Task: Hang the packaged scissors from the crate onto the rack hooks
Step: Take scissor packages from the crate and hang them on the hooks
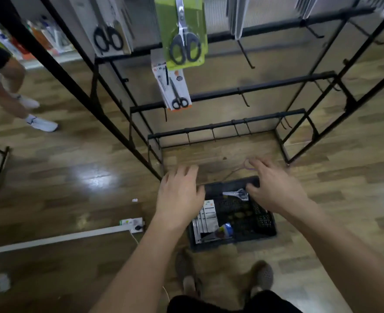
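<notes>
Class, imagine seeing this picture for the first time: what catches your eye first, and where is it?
The bright green scissors pack hanging top centre on the black rack stands out first. Below it, the left hand and right hand reach over a black crate on the wooden floor, packs lying inside.

Three scissor packs (182,30) hung on one rack (254,88), with one crate (265,231), one left hand (179,195) and one right hand (274,188) below.

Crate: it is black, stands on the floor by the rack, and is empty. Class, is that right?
Not quite. The head view shows the crate is not empty: it holds packages. It is black and stands on the floor by the rack.
</notes>
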Demonstrator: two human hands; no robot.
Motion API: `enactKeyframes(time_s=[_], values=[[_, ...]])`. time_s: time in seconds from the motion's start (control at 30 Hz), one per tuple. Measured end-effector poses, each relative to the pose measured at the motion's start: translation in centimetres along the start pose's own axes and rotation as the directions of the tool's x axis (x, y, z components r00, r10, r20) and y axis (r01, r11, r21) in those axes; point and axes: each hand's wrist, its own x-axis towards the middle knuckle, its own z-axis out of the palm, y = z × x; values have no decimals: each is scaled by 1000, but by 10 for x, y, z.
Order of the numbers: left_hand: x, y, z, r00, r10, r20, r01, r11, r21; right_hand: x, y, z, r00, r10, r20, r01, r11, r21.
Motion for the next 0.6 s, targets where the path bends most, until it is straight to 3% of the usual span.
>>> enactKeyframes(time_s=[0.17, 0.27, 0.47, 0.6], values=[[5, 4, 88, 990, -112, 82, 115, 993, -29, 32, 54, 66, 994, -25, 105, 31, 998, -52], [24, -3, 180, 983, -127, 132, 136, 989, -64, 67, 97, 136, 979, -13, 203, 38, 992, -118], [81, -51, 382, 965, -121, 233, 141, 988, -70, 162, 165, 332, 927, -8, 375, 79, 982, -174], [141, -82, 522, 939, -37, 343, 42, 999, -7, 240, 206, 468, 870, 40, 491, 61, 980, -188]])
